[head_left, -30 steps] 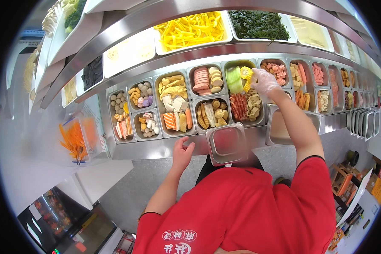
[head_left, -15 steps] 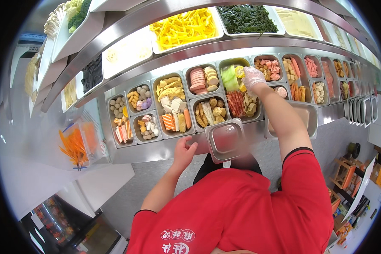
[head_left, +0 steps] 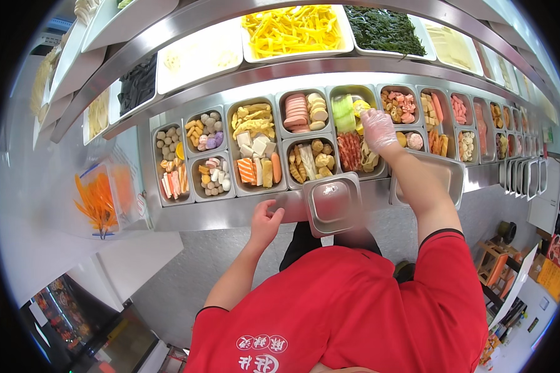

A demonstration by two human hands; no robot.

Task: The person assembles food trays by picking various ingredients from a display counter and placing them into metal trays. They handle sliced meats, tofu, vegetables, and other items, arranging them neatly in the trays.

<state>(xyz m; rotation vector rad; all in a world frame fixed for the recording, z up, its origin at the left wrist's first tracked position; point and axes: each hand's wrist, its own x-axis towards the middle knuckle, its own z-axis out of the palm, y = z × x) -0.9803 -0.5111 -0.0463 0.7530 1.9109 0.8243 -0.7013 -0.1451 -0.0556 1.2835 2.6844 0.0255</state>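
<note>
My right hand (head_left: pixel 378 129), in a clear plastic glove, reaches over a metal tray with light green vegetable slices (head_left: pixel 343 115), yellow round pieces (head_left: pixel 360 108), red-brown meat slices (head_left: pixel 349 151) and pale folded strips (head_left: pixel 369 159). Its fingertips are bent together at the yellow pieces; what lies between them is hidden. My bare left hand (head_left: pixel 266 222) hovers by the counter's front edge, thumb and fingers apart, with nothing in it. Between my arms, a small metal pan (head_left: pixel 333 204) juts over the front edge and holds nothing.
Metal trays of balls, tofu (head_left: pixel 255 145), sausage slices (head_left: pixel 296 112) and mushrooms line the counter. A larger metal pan (head_left: pixel 438 174) lies under my right forearm. Above runs a shelf with yellow strips (head_left: pixel 292 30) and dark green seaweed (head_left: pixel 382 30). Orange tongs (head_left: pixel 98 202) stand at left.
The view has shifted slightly. My right hand has drawn a little toward me over the same tray, its fingers still at the yellow pieces. My left hand stays by the front edge.
</note>
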